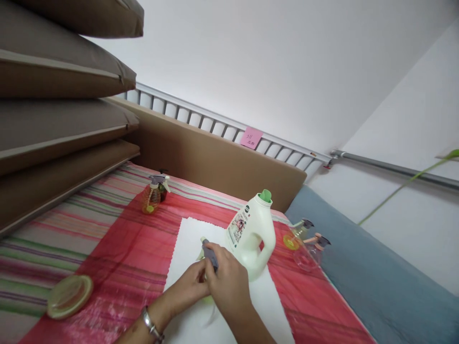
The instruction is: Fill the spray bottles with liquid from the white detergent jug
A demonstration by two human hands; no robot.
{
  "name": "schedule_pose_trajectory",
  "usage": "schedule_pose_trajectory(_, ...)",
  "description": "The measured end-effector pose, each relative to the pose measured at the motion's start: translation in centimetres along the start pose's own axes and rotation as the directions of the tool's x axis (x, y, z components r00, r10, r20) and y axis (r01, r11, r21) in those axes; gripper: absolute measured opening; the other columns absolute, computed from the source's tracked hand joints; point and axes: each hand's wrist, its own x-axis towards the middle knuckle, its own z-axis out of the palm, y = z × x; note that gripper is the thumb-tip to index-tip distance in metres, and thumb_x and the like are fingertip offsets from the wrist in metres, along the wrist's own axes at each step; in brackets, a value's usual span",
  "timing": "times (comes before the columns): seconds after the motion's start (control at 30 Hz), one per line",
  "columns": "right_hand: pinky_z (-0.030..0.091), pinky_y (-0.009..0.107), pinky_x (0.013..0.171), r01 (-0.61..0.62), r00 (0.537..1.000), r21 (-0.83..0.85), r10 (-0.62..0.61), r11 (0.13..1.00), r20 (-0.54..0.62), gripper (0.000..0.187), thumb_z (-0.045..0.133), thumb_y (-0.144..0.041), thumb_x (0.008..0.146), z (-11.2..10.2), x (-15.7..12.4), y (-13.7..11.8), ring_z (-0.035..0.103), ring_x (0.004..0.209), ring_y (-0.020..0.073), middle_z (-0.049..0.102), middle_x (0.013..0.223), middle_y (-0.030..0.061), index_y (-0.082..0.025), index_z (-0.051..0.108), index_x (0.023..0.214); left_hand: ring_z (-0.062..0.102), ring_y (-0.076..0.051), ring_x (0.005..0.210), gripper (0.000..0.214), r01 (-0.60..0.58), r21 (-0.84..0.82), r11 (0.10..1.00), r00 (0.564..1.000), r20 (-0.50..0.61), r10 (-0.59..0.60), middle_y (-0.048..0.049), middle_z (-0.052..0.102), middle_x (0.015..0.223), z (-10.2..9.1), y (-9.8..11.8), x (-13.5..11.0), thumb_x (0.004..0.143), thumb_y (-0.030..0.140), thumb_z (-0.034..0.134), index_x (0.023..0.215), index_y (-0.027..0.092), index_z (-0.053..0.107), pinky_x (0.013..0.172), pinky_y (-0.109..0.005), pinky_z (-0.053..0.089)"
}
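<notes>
Both my hands meet around a spray bottle [210, 255] over a white sheet [190, 234]. Its grey trigger head with a pale nozzle tip sticks out above my fingers. My right hand [229, 279] is wrapped about the head, while my left hand [191, 286] is closed just below it. Most of the bottle's body is hidden, with a bit of yellow-green showing under my hands. Just beyond stands a large pale green jug [256, 229] with a handle, a printed label and a green piece in its open mouth.
Spray bottles stand at the back left [152, 195] and, in yellow [291, 241] and pink [309, 255], at the right. A round, pale-rimmed lid-like disc [70, 296] lies at the left on the striped cloth [107, 210]. Stacked brown cushions [64, 119] rise at the left; a radiator [201, 119] lines the wall.
</notes>
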Motion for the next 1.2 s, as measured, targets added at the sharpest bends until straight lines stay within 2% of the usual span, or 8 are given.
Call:
schedule_pose_trajectory(0.23, 0.047, 0.031, 0.074, -0.045, 0.998, -0.024, 0.044, 0.999, -0.036, 0.033, 0.043, -0.017, 0.082, -1.8, 0.9, 0.2, 0.064, 0.092, 0.021, 0.069, 0.102, 0.0013, -0.027, 0.058, 0.11, 0.049, -0.013, 0.068, 0.041, 0.037, 0.019, 0.999, 0.999, 0.015, -0.038, 0.002, 0.057, 0.079, -0.1, -0.5, -0.1, 0.07, 0.025, 0.065, 0.11, 0.017, 0.058, 0.065, -0.024, 0.039)
schedule_pose_trajectory(0.4, 0.046, 0.032, 0.065, -0.109, 0.98, -0.002, 0.107, 0.994, -0.168, 0.03, 0.047, -0.03, 0.08, -7.3, 0.8, 1.4, 0.065, 0.083, 0.0235, 0.071, 0.098, 0.0023, -0.029, 0.061, 0.107, 0.044, -0.011, 0.062, 0.05, 0.08, 0.036, 0.996, 0.997, 0.016, -0.08, 0.0054, 0.047, 0.067, -0.2, -0.5, -0.5, 0.072, 0.025, 0.065, 0.121, 0.02, 0.054, 0.059, -0.023, 0.033)
schedule_pose_trajectory(0.47, 0.045, 0.033, 0.064, -0.125, 0.94, 0.026, 0.127, 0.992, -0.317, 0.028, 0.05, -0.036, 0.08, -9.9, 0.7, 1.7, 0.065, 0.078, 0.023, 0.071, 0.094, 0.0024, -0.03, 0.061, 0.105, 0.043, -0.011, 0.062, 0.05, 0.094, 0.055, 0.994, 0.995, 0.014, -0.095, 0.0058, 0.045, 0.066, -0.2, -0.6, -0.5, 0.072, 0.025, 0.064, 0.122, 0.021, 0.054, 0.059, -0.023, 0.032)
schedule_pose_trajectory(0.57, 0.046, 0.035, 0.072, -0.061, 0.84, 0.08, 0.095, 0.995, -0.534, 0.029, 0.052, -0.037, 0.081, -12.3, 0.8, 1.8, 0.063, 0.082, 0.0227, 0.068, 0.097, 0.0039, -0.029, 0.059, 0.108, 0.04, -0.011, 0.06, 0.052, 0.118, 0.073, 0.99, 0.993, 0.021, -0.119, 0.0065, 0.043, 0.065, -0.2, -0.7, -0.4, 0.072, 0.023, 0.063, 0.123, 0.021, 0.053, 0.058, -0.023, 0.03)
schedule_pose_trajectory(0.67, 0.047, 0.037, 0.078, 0.017, 0.8, 0.085, 0.037, 0.996, -0.598, 0.029, 0.053, -0.035, 0.082, -12.2, 1.1, 1.7, 0.062, 0.085, 0.0226, 0.068, 0.098, 0.0047, -0.026, 0.06, 0.108, 0.038, -0.01, 0.06, 0.052, 0.125, 0.077, 0.989, 0.991, 0.028, -0.128, 0.0071, 0.042, 0.064, -0.2, -0.7, -0.4, 0.072, 0.022, 0.063, 0.123, 0.021, 0.053, 0.057, -0.023, 0.029)
schedule_pose_trajectory(0.83, 0.048, 0.036, 0.08, 0.016, 0.831, 0.025, 0.001, 1.0, -0.557, 0.028, 0.05, -0.033, 0.083, -10.3, 1.6, 1.9, 0.064, 0.087, 0.0224, 0.069, 0.096, 0.0048, -0.024, 0.061, 0.107, 0.039, -0.01, 0.061, 0.051, 0.119, 0.079, 0.99, 0.992, 0.022, -0.121, 0.0061, 0.045, 0.068, -0.3, -0.5, -0.3, 0.072, 0.021, 0.063, 0.122, 0.022, 0.054, 0.058, -0.023, 0.029)
schedule_pose_trajectory(1.1, 0.048, 0.033, 0.078, 0.035, 0.846, -0.014, -0.037, 0.999, -0.531, 0.027, 0.05, -0.032, 0.083, -10.0, 2.0, 3.0, 0.064, 0.09, 0.022, 0.069, 0.101, 0.0039, -0.025, 0.059, 0.108, 0.039, -0.01, 0.06, 0.051, 0.131, 0.072, 0.989, 0.991, 0.025, -0.133, 0.0066, 0.043, 0.065, -0.3, -0.5, -0.3, 0.072, 0.022, 0.064, 0.122, 0.022, 0.054, 0.058, -0.023, 0.03)
schedule_pose_trajectory(1.2, 0.048, 0.035, 0.078, 0.031, 0.874, 0.01, -0.022, 0.999, -0.485, 0.028, 0.05, -0.033, 0.083, -9.0, 1.8, 3.5, 0.064, 0.093, 0.023, 0.068, 0.105, 0.0039, -0.027, 0.058, 0.109, 0.039, -0.01, 0.06, 0.051, 0.132, 0.063, 0.989, 0.991, 0.018, -0.133, 0.0066, 0.043, 0.065, -0.3, -0.5, -0.3, 0.072, 0.022, 0.064, 0.122, 0.022, 0.054, 0.058, -0.023, 0.03)
